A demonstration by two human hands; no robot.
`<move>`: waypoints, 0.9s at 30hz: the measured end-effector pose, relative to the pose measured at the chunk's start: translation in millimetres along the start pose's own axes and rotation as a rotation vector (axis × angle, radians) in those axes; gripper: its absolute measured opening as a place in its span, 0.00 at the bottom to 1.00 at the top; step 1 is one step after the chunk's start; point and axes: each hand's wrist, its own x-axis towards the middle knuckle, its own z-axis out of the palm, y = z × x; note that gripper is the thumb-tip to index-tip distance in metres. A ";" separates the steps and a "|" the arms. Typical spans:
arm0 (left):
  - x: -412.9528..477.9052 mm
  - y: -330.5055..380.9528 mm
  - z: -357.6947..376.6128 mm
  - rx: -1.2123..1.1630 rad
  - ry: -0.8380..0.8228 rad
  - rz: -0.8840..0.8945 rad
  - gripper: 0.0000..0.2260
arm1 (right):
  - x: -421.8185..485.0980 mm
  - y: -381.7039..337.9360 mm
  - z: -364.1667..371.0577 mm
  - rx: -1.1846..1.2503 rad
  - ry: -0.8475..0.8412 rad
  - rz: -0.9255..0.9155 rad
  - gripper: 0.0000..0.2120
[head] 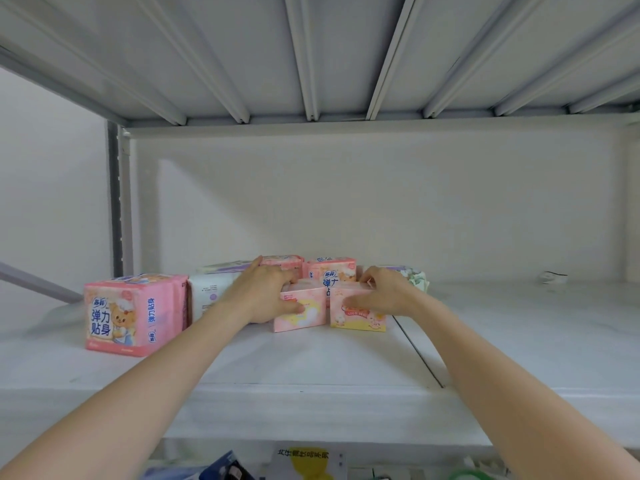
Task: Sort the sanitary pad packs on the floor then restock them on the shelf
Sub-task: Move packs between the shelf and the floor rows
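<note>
Left box: a small pink box (301,315) stands upright near the middle of the shelf (311,368), printed face toward the near edge.
Right box: a pink-and-yellow box (360,318) stands just beside it on the right, a narrow gap between them.
Left grip: the left grip (266,292) has its fingers curled over the top of the left box and its thumb across the front. It holds that box.
Right grip: the right grip (384,292) clasps the right box the same way, thumb on the front face.
Step in hand: probably seating the pair as a front row.
Doing it well: bring the two boxes together until their sides touch and line their fronts up parallel to the near edge. Press them flat before letting go. They look like light card, so hold them gently.
Far side: a pink pack (332,271) sits just behind the boxes. Ease the boxes back only until they meet it, without shoving it.
Left: a white pack (207,292), then a large pink bear pack (121,313) that stands nearer the edge and sets a front line to match.
Right: a pale green pack (415,277) lies behind the right grip. A seam (419,355) in the shelf runs just right of the right box, so keep the box off it to sit level.
</note>
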 end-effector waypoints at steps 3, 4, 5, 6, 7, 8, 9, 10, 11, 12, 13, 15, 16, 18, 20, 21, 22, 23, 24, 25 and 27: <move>-11.2 4.6 -3.7 -0.108 0.074 -0.062 0.29 | -17.7 0.4 -6.6 -0.010 0.008 0.005 0.25; -15.5 6.0 -5.7 -0.153 0.097 -0.082 0.31 | -23.2 0.9 -7.7 -0.014 0.006 0.008 0.22; -19.4 7.5 -7.6 -0.192 0.117 -0.094 0.32 | -28.9 1.4 -8.3 -0.012 0.007 0.014 0.21; -22.9 8.6 -9.0 -0.226 0.133 -0.100 0.32 | -35.0 0.9 -8.8 -0.006 0.014 0.023 0.21; -26.6 9.7 -10.0 -0.258 0.147 -0.109 0.33 | -40.9 0.0 -9.4 0.002 0.029 0.035 0.22; -30.1 10.6 -10.8 -0.288 0.161 -0.127 0.33 | -46.4 -1.4 -9.8 0.010 0.051 0.046 0.21; -33.7 11.3 -11.5 -0.316 0.176 -0.151 0.34 | -52.0 -2.9 -10.6 0.018 0.076 0.053 0.20; -37.5 11.7 -12.1 -0.343 0.192 -0.178 0.35 | -57.1 -4.7 -11.2 0.029 0.100 0.063 0.19; -41.3 11.8 -12.7 -0.368 0.208 -0.200 0.35 | -61.9 -6.2 -11.9 0.047 0.125 0.076 0.18; -45.4 11.9 -13.6 -0.395 0.223 -0.217 0.35 | -66.4 -7.6 -12.2 0.070 0.149 0.086 0.19; -49.1 12.1 -14.8 -0.424 0.237 -0.228 0.35 | -70.9 -8.8 -12.2 0.092 0.173 0.095 0.20; -56.5 13.5 -17.7 -0.484 0.259 -0.243 0.33 | -80.3 -12.0 -11.7 0.140 0.215 0.108 0.22; -60.3 14.9 -19.4 -0.512 0.271 -0.251 0.32 | -85.1 -14.3 -11.4 0.161 0.235 0.114 0.23; -68.8 19.0 -23.2 -0.556 0.303 -0.267 0.30 | -95.3 -18.9 -11.4 0.188 0.281 0.120 0.26; -77.0 22.6 -26.2 -0.603 0.334 -0.274 0.30 | -104.5 -22.5 -12.1 0.221 0.328 0.117 0.28; -80.9 23.9 -27.3 -0.629 0.350 -0.274 0.29 | -109.1 -23.8 -12.3 0.235 0.346 0.113 0.28; -85.0 25.2 -28.5 -0.654 0.363 -0.275 0.29 | -113.6 -24.9 -12.2 0.247 0.362 0.108 0.27; -88.9 26.7 -29.6 -0.676 0.373 -0.283 0.29 | -118.2 -25.9 -12.3 0.260 0.380 0.103 0.28; -92.7 28.2 -30.7 -0.693 0.378 -0.294 0.29 | -122.8 -26.8 -12.6 0.272 0.401 0.098 0.28; -96.8 30.2 -31.9 -0.705 0.380 -0.306 0.28 | -128.0 -27.9 -13.2 0.284 0.425 0.095 0.28; -105.5 34.6 -34.8 -0.731 0.390 -0.318 0.26 | -138.8 -29.2 -14.7 0.306 0.462 0.098 0.29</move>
